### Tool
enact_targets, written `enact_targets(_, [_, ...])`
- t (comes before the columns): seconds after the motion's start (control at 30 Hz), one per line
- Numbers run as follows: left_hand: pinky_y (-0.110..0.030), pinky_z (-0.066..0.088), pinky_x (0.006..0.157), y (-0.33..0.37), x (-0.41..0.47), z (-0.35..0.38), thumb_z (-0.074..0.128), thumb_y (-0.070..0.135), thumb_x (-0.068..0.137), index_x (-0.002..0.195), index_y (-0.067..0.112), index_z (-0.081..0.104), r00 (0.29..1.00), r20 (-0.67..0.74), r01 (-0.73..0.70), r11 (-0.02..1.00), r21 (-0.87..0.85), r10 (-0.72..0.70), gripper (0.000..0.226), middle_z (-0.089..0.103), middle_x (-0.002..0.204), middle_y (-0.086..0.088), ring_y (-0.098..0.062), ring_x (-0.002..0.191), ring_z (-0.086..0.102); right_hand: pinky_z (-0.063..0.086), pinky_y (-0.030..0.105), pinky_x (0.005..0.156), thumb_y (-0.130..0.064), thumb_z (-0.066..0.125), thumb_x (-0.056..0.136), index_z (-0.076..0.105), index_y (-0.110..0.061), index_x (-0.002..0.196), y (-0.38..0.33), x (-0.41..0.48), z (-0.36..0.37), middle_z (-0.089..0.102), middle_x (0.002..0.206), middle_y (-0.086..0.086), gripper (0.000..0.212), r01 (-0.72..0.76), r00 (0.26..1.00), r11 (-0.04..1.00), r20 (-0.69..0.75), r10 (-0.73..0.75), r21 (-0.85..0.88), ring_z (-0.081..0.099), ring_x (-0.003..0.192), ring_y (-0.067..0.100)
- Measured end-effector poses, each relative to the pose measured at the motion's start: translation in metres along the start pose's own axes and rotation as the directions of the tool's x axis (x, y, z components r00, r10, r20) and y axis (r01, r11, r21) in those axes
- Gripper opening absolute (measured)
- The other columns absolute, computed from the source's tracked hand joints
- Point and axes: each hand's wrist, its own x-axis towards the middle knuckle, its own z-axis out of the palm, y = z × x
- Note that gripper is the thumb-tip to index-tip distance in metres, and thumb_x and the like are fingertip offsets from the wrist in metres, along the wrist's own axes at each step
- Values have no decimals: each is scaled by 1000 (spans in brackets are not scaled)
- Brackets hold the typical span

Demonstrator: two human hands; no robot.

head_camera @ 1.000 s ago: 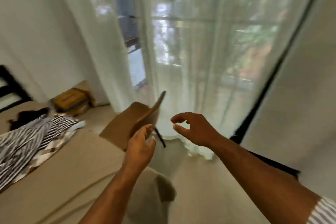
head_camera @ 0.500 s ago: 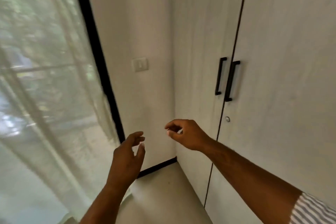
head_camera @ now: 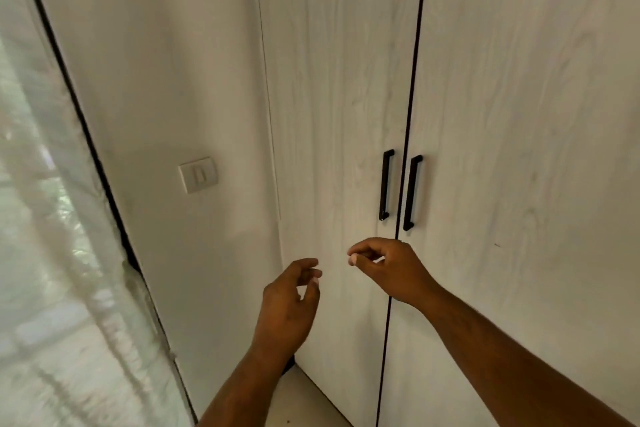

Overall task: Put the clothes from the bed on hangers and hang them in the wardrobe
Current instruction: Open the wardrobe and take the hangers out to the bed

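Wardrobe (head_camera: 502, 114) fills the right of view, both doors closed, interior hidden; top and base cut off by the frame. Left handle (head_camera: 385, 184) and right handle (head_camera: 411, 192), black, upright, flank the door seam. Left hand (head_camera: 289, 302) and right hand (head_camera: 391, 270) raised before the left door, below the handles, apart, touching nothing. Fingers of both hands loosely curled, empty; right thumb and forefinger close, contact unclear. Light switch (head_camera: 198, 174) on wall; sheer curtain (head_camera: 52, 253) far left, blurred.
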Motion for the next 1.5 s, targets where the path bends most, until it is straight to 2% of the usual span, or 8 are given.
enact_targets(0.2, [-2, 46, 79, 9, 39, 11, 60, 23, 100, 122, 33, 62, 990, 100, -85, 992, -97, 95, 25, 70, 107, 21, 17, 101, 58, 46, 2, 74, -25, 69, 95, 75, -27, 100, -9, 8, -10, 73, 96, -15, 8, -43, 954, 997, -293, 61, 68, 64, 89, -9])
enact_targets(0.4, [1, 42, 77, 40, 91, 31, 61, 19, 99, 120, 32, 62, 967, 153, -169, 962, -213, 203, 24, 68, 110, 19, 17, 100, 57, 47, 5, 76, -28, 70, 94, 62, -21, 128, -7, 34, -31, 62, 117, -9, 36, -39, 723, 998, -687, 69, 59, 62, 97, 3])
enact_targets(0.6, [1, 43, 78, 63, 147, 66, 63, 26, 99, 137, 27, 52, 943, 222, -205, 957, -203, 249, 40, 54, 133, 14, 4, 101, 59, 41, 4, 85, -33, 69, 94, 59, -16, 136, 12, 70, -38, 65, 126, -6, 47, -69, 696, 991, -706, 132, 117, 63, 113, 10])
enact_targets(0.73, [-32, 46, 109, 66, 187, 83, 63, 33, 98, 152, 25, 34, 948, 204, -213, 964, -161, 244, 62, 42, 150, 9, -11, 131, 49, 40, -2, 81, -30, 69, 94, 67, -14, 124, 18, 94, -43, 69, 114, -4, 34, -76, 602, 996, -793, 88, 53, 65, 103, 10])
enact_targets(0.97, [-3, 47, 60, 72, 229, 108, 60, 29, 100, 137, 23, 48, 927, 310, -116, 946, -301, 212, 39, 60, 120, 5, -7, 98, 60, 43, -4, 74, -29, 66, 97, 72, -14, 118, 25, 120, -49, 73, 104, -6, 27, -137, 567, 989, -814, 125, 56, 67, 89, 2])
enact_targets(1.1, [-17, 49, 83, 70, 248, 122, 64, 29, 97, 129, 20, 50, 936, 249, -174, 941, -290, 249, 37, 56, 116, 6, -11, 102, 59, 50, 4, 77, -27, 67, 97, 76, -15, 108, 21, 128, -44, 75, 93, -8, 19, -146, 518, 982, -837, 178, 119, 68, 85, -1])
enact_targets(1.23, [-16, 44, 71, 62, 265, 126, 59, 38, 100, 116, 21, 60, 838, 510, 20, 924, -382, 193, 23, 67, 105, 4, -16, 99, 64, 54, 16, 81, -24, 71, 94, 77, -17, 99, 12, 130, -41, 75, 88, -7, 11, -175, 479, 964, -839, 260, 200, 71, 87, 7])
enact_targets(1.5, [-19, 45, 75, 43, 254, 101, 48, 34, 105, 106, 14, 66, 812, 493, -53, 881, -470, 312, 27, 72, 96, -2, -18, 91, 66, 59, 41, 93, -22, 75, 91, 77, -22, 90, -24, 109, -21, 78, 87, -4, 2, -193, 412, 937, -843, 347, 291, 73, 88, 15])
